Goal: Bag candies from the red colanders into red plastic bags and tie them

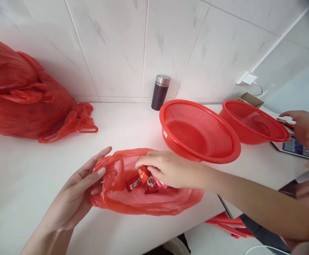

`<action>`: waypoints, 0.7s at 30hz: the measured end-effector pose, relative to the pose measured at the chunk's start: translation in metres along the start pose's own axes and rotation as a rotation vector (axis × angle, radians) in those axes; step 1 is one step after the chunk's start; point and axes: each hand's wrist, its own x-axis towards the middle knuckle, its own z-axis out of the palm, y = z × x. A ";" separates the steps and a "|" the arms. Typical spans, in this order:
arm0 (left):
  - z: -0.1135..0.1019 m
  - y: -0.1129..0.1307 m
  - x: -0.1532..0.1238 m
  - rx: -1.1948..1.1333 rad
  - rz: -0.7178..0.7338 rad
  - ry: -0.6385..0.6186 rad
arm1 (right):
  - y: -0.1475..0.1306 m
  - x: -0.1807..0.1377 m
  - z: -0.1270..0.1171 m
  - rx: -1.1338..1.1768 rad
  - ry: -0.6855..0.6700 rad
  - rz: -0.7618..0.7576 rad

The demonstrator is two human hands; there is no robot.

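Note:
My left hand [81,189] grips the left rim of a red plastic bag [154,209], thumb over the edge and other fingers behind it. The bag lies wide open on the white table. Over its mouth is my right hand [165,168], fingers curled round small wrapped snack packets [150,182] in red and orange. Part of what it grasps is hidden by the fingers. Another dark red packet [133,184] with a white label lies beside them inside the bag.
Two red plastic colanders [194,136] [252,122] stand to the right, near a black tumbler [161,92]. Large filled red bags [24,95] sit at the left. A co-worker's hand [307,129] is above a scale [297,146] at the far right.

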 end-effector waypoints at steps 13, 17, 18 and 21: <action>-0.010 0.005 0.006 -0.063 0.094 0.045 | 0.029 -0.012 0.020 -0.174 0.193 0.066; -0.006 0.004 0.008 0.021 0.140 0.060 | 0.031 -0.021 0.028 -0.277 0.092 0.050; -0.005 0.004 0.008 0.061 0.150 0.066 | 0.031 -0.023 0.029 -0.304 0.044 0.026; -0.003 0.005 0.006 0.269 0.203 0.083 | 0.024 -0.033 0.030 -0.354 -0.002 -0.004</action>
